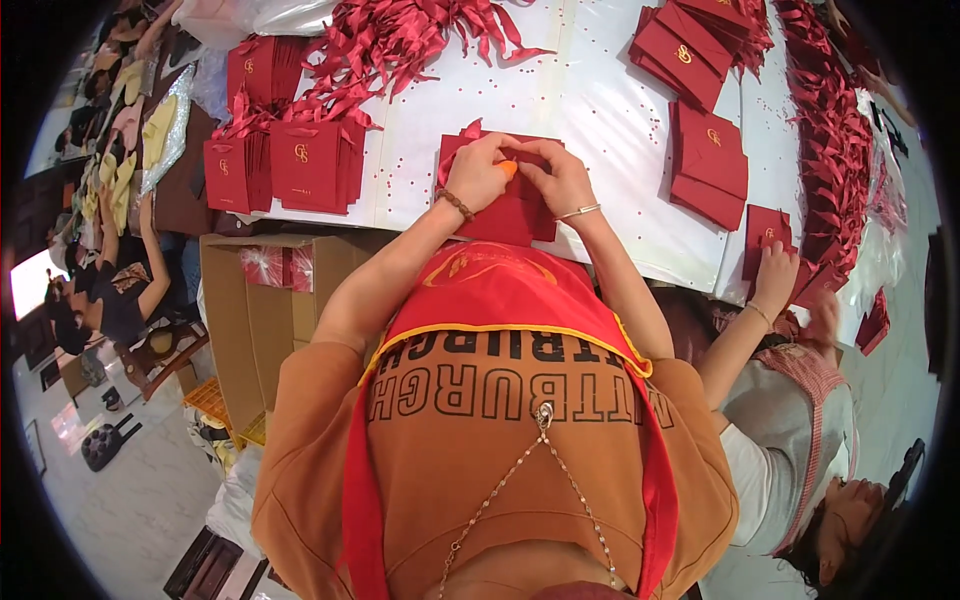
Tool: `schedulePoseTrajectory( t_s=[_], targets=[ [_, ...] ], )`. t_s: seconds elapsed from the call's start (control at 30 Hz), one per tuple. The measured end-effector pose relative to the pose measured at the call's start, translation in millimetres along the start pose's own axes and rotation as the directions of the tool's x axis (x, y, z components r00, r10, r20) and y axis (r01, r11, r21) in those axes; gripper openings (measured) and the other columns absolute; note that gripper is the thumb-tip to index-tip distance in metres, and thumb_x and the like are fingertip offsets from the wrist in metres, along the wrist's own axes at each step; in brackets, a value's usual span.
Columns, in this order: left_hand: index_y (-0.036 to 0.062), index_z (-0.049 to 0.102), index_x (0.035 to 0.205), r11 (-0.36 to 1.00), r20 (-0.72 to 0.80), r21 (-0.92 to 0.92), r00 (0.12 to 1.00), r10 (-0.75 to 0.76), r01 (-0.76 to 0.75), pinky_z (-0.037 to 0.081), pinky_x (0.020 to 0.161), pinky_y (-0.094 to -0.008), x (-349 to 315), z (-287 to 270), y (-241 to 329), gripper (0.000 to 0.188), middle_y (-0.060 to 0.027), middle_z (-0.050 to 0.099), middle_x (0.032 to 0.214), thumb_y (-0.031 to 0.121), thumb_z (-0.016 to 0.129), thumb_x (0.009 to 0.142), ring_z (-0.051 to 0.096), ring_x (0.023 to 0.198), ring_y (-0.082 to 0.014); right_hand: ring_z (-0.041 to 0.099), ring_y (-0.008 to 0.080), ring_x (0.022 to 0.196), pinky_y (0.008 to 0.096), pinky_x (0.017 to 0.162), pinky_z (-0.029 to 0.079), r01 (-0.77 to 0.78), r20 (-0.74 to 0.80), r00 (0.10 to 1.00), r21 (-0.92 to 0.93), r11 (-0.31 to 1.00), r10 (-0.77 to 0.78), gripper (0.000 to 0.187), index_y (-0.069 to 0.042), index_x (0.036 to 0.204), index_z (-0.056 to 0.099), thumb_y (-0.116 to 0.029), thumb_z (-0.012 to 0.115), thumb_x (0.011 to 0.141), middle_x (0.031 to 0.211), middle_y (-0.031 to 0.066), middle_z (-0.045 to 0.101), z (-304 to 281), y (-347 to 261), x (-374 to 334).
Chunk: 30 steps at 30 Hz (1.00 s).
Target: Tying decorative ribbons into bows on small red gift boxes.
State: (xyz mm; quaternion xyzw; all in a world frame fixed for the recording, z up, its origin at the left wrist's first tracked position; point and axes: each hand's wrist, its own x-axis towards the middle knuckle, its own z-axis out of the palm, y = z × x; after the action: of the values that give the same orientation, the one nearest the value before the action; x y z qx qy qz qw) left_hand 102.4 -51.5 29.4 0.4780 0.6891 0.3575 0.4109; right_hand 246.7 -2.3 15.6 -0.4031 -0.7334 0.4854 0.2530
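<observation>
At the near edge of the white table, a small dark red paper bag (497, 218) lies in front of my body, with more red card showing under it. My left hand (482, 172) is closed in a pinch at its upper part, beside a loop of red ribbon (446, 165). Something small and orange (509, 168) covers or sits at the left thumb tip. From the other side my right hand (561, 180) pinches the same upper part, its fingertips nearly meeting the left ones. What exactly lies between the fingertips is hidden.
Stacked red bags (312, 165) stand at the left, below a heap of red ribbons (395, 45). More red bags (708, 150) lie at the right. A co-worker's hand (775, 280) touches red bags there. An open cardboard box (240, 330) stands left of me. Red dots speckle the table.
</observation>
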Motion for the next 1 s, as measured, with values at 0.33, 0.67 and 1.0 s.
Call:
schedulePoseTrajectory(
  t_s=[0.33,0.67,1.0],
  targets=[
    [0.0016,0.059,0.091,1.0,0.037,0.004,0.999,0.01,-0.01,0.043,0.049,-0.0252,-4.7,-8.4,11.7,0.015,-0.0069,0.057,0.06,0.01,0.056,0.078,0.056,0.054,-0.0121,0.057,0.033,0.073,0.0376,0.063,0.045,-0.058,-0.019,0.998,-0.123,0.991,0.056,0.025,-0.005,0.097,0.051,-0.01,0.061,0.075,0.08,0.0167,0.059,-1.3,-8.8,-12.9],
    [0.0005,0.062,0.073,0.902,0.693,0.386,0.706,-0.146,-0.193,0.04,0.053,-0.0307,57.6,-59.8,24.5,0.024,-0.0083,0.053,0.056,0.023,0.053,0.074,0.048,0.054,-0.0155,0.059,0.0259,0.067,0.031,0.06,0.046,0.224,0.063,0.973,-0.076,0.972,-0.22,0.018,-0.003,0.09,0.056,-0.008,0.064,0.074,0.078,0.0138,0.06,6.2,-19.3,-12.1],
    [0.0022,0.064,0.076,0.951,0.481,0.286,0.876,-0.04,-0.114,0.042,0.059,-0.0273,47.4,-44.3,10.7,0.016,-0.0102,0.06,0.064,0.015,0.056,0.072,0.054,0.061,-0.0146,0.057,0.0316,0.071,0.0355,0.061,0.045,0.144,0.091,0.986,-0.072,0.987,-0.137,0.019,-0.004,0.091,0.054,-0.007,0.061,0.074,0.079,0.0154,0.058,2.1,-18.0,-10.6]
  ],
)
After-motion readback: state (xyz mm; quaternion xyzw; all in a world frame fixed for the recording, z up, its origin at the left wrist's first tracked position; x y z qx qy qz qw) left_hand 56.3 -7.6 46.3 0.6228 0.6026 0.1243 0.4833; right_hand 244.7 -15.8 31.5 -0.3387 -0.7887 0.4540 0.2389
